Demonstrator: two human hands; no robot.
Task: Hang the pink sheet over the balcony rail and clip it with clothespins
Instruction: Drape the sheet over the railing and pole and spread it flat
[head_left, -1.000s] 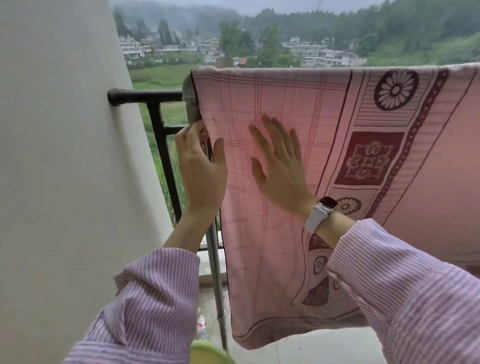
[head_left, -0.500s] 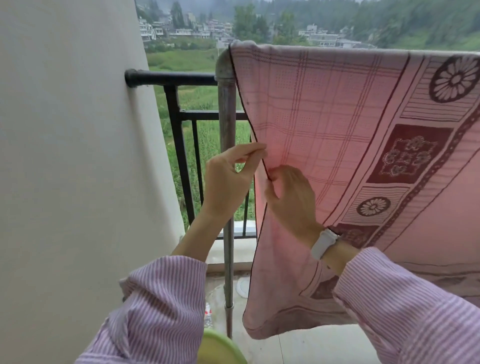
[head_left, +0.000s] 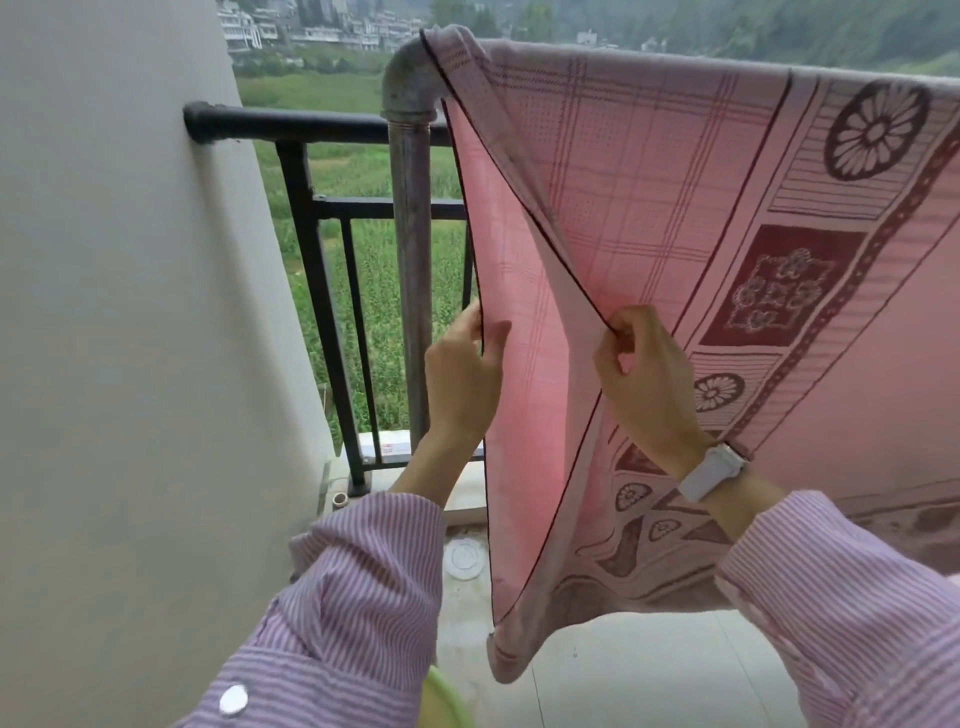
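Note:
The pink sheet (head_left: 675, 218), patterned with dark red flowers and squares, hangs draped over a grey metal pipe rail (head_left: 410, 88). My left hand (head_left: 462, 374) pinches the edge of the back layer by the grey upright post. My right hand (head_left: 639, 374), with a white watch on the wrist, pinches the dark-hemmed edge of the front layer and holds it out to the right, so the two layers are spread apart. No clothespins are visible.
A white wall (head_left: 130, 312) stands close on the left. The black balcony railing (head_left: 311, 124) runs from the wall behind the grey post. A lime-green rim (head_left: 441, 696) shows at the bottom. Tiled floor (head_left: 649, 670) lies below the sheet.
My right hand went from lying flat on the sheet to pinching the front layer's edge and drawing it right. My left hand took the back layer's edge. The layers have parted.

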